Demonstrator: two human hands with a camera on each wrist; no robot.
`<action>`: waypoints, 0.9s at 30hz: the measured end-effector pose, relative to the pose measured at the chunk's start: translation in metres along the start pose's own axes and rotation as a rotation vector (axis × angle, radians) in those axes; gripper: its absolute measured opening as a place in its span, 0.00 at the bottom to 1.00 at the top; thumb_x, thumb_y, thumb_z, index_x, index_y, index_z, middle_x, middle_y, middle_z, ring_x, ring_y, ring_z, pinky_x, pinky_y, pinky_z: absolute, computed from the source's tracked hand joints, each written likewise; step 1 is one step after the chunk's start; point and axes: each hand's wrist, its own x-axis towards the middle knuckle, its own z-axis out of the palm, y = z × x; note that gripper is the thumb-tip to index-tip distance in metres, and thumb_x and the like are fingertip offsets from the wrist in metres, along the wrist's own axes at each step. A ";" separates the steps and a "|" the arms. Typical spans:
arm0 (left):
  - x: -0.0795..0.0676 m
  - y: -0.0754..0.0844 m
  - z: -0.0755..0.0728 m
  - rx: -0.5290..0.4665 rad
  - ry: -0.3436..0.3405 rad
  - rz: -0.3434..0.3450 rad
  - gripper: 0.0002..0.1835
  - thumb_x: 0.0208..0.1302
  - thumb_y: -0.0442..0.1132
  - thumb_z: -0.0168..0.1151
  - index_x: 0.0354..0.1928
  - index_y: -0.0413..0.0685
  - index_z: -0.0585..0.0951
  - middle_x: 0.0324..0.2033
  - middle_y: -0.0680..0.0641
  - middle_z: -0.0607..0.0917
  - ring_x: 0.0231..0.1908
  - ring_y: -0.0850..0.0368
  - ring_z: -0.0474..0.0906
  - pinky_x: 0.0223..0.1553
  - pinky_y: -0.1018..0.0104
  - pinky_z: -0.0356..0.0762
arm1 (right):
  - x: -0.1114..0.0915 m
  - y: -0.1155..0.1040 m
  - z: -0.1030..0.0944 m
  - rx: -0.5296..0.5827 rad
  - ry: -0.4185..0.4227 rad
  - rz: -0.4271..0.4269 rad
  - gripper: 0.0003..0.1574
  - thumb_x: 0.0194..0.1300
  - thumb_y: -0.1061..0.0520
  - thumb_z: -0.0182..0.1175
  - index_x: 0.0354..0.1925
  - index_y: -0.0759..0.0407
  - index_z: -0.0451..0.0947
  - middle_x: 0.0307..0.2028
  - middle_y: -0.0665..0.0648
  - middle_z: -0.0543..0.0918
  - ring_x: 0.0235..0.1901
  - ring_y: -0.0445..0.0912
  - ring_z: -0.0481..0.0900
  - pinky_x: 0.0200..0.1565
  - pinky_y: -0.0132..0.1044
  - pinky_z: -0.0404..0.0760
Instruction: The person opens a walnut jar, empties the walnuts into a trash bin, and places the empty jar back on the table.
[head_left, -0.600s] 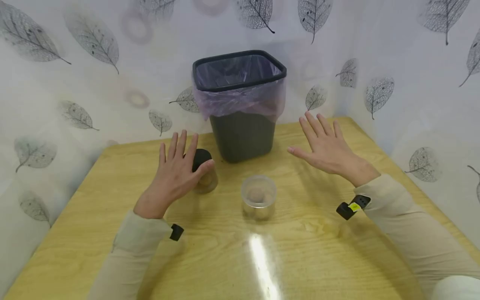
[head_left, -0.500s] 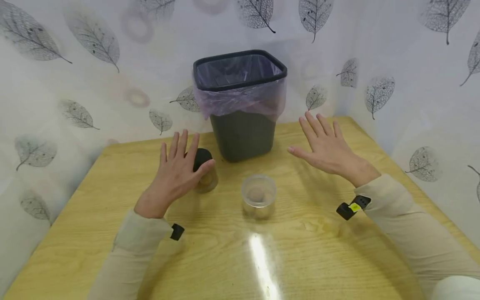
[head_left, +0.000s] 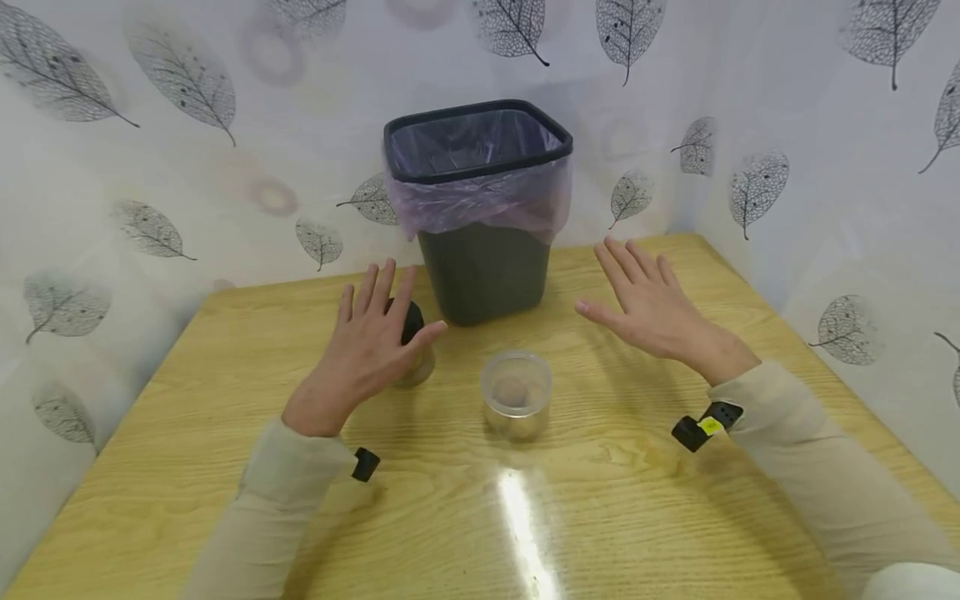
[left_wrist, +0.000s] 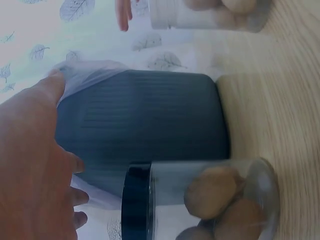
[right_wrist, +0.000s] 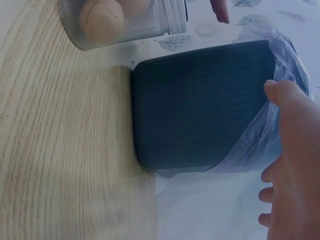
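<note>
My left hand (head_left: 363,350) hovers with straight, spread fingers, partly covering a clear jar (head_left: 422,369) with a black lid (left_wrist: 135,200). Several round brown things (left_wrist: 212,192) lie inside that jar, seen in the left wrist view. Fingers extended and thumb out, my right hand (head_left: 652,312) is over the right side of the table, holding nothing. Between the hands stands an open clear jar (head_left: 517,408) without a lid. Round brown things (right_wrist: 101,21) show through its wall in the right wrist view.
Behind the jars stands a dark grey bin (head_left: 483,271) lined with a thin purple bag (head_left: 480,200). The wooden table (head_left: 600,517) meets a wall covering (head_left: 300,125) with a leaf print at its back and right. Both wrists wear black straps (head_left: 365,464).
My left hand has shifted a little to the right, covering more of the lidded jar. The fingers of my right hand have dipped slightly. The jars and bin stay in place.
</note>
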 end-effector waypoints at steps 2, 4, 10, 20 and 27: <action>0.000 0.003 0.000 0.003 0.004 0.010 0.50 0.68 0.75 0.36 0.80 0.53 0.41 0.79 0.42 0.37 0.79 0.42 0.30 0.74 0.35 0.32 | -0.001 0.000 0.001 0.010 0.001 -0.008 0.57 0.70 0.26 0.42 0.80 0.53 0.32 0.80 0.54 0.34 0.79 0.59 0.32 0.72 0.68 0.32; 0.001 0.005 0.001 0.006 0.005 0.019 0.50 0.68 0.75 0.36 0.80 0.52 0.41 0.79 0.42 0.37 0.79 0.41 0.30 0.75 0.35 0.32 | -0.001 -0.001 0.002 0.022 0.005 -0.020 0.56 0.71 0.27 0.43 0.80 0.52 0.33 0.80 0.55 0.35 0.79 0.59 0.32 0.73 0.67 0.33; 0.002 0.018 0.004 0.008 0.003 0.065 0.48 0.68 0.74 0.37 0.80 0.54 0.41 0.79 0.41 0.40 0.79 0.42 0.30 0.76 0.38 0.34 | -0.005 -0.003 0.008 0.117 0.043 -0.078 0.52 0.73 0.33 0.46 0.80 0.56 0.39 0.79 0.60 0.43 0.78 0.62 0.39 0.74 0.64 0.39; 0.004 0.036 0.009 -0.038 0.030 0.206 0.47 0.70 0.73 0.35 0.80 0.51 0.46 0.78 0.39 0.50 0.78 0.40 0.39 0.77 0.45 0.41 | -0.013 -0.012 0.020 0.396 0.022 -0.190 0.43 0.76 0.46 0.46 0.77 0.65 0.46 0.77 0.68 0.49 0.77 0.64 0.44 0.74 0.62 0.43; 0.002 0.045 0.013 -0.091 0.037 0.254 0.50 0.65 0.78 0.25 0.80 0.52 0.47 0.77 0.41 0.53 0.78 0.43 0.41 0.77 0.45 0.46 | -0.019 -0.020 0.026 0.494 -0.045 -0.191 0.41 0.78 0.47 0.45 0.78 0.63 0.45 0.77 0.67 0.49 0.77 0.63 0.43 0.74 0.64 0.44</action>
